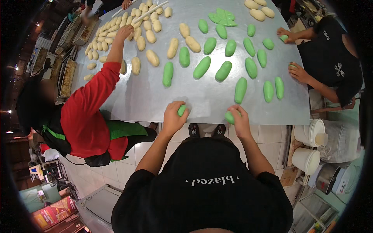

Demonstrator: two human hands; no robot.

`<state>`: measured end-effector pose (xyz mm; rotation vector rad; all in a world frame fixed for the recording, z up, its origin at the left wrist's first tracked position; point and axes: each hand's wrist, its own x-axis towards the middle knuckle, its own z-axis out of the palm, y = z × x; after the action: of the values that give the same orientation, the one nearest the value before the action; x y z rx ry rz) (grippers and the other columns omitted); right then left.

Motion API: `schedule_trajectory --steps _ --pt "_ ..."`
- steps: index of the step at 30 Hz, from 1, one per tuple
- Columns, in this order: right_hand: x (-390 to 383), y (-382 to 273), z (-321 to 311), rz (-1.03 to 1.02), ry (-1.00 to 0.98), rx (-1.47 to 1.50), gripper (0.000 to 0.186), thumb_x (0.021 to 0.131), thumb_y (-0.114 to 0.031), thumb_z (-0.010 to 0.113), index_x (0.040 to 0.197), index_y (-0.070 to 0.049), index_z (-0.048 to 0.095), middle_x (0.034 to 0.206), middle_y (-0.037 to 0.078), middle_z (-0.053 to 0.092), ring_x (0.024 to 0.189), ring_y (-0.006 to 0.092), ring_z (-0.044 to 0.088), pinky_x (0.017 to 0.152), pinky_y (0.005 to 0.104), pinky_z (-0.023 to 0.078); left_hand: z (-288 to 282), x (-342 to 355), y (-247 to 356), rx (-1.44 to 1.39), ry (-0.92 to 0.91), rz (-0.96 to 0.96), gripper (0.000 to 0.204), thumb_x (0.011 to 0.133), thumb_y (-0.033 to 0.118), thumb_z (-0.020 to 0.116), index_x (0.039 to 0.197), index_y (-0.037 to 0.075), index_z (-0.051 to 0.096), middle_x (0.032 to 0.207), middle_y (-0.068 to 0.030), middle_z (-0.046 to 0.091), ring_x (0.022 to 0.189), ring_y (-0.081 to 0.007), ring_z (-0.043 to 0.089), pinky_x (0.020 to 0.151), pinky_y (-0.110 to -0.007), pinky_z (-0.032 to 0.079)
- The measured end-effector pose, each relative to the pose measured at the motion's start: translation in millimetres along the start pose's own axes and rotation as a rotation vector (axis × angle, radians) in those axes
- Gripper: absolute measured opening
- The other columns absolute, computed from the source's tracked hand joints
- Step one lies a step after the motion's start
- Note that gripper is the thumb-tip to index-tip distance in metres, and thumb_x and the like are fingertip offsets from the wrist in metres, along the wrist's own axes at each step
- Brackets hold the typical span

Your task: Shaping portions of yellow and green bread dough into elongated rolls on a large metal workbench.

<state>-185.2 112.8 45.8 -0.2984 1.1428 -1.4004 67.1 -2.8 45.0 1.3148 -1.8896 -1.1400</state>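
Observation:
My left hand (175,117) curls around a green dough piece (181,110) at the front edge of the metal table (140,99). To its right, my right hand (239,118) is closed over another green dough piece (229,117), partly hidden by the fingers. Beyond my hands lie several green dough logs, the closest one (240,90) just past my right hand. A flat, ragged green dough sheet (223,18) rests farther back. Many cream-coloured dough logs (150,37) cover the table's far left.
At the left a co-worker in a red sleeve (91,91) reaches over the cream dough. Another co-worker's hands (298,73) work green dough at the right edge. Pale rolling pins (150,11) lie at the back. White buckets (305,160) stand at the lower right.

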Motion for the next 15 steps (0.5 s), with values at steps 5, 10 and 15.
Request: schedule_trajectory --steps 5,10,15 --pt "42 23 15 -0.767 0.064 -1.618 0.022 0.081 -0.029 0.068 0.092 -0.01 0.065 0.102 0.013 0.059 0.103 0.0311 0.055 0.087 0.0469 0.042 31 23 -6 0.62 0.022 0.246 0.026 0.077 0.024 0.073 0.096 0.006 0.069 0.098 -0.0123 0.065 0.099 -0.0327 0.059 0.085 -0.045 0.047" --pt "103 14 61 -1.146 0.028 -1.486 0.03 0.081 -0.032 0.068 0.102 -0.01 0.066 0.114 0.014 0.059 0.111 0.031 0.052 0.094 0.0487 0.038 43 87 7 0.575 0.26 0.433 0.029 0.081 0.025 0.069 0.103 0.006 0.069 0.105 -0.0164 0.064 0.102 -0.035 0.059 0.086 -0.046 0.046" --pt "78 23 31 -1.135 -0.19 -1.621 0.04 0.081 -0.033 0.067 0.113 -0.009 0.064 0.127 0.015 0.056 0.124 0.0337 0.048 0.104 0.0501 0.036 33 40 -22 0.578 0.011 0.553 0.039 0.084 0.026 0.067 0.118 0.006 0.064 0.127 -0.0182 0.059 0.119 -0.0375 0.053 0.101 -0.048 0.042"
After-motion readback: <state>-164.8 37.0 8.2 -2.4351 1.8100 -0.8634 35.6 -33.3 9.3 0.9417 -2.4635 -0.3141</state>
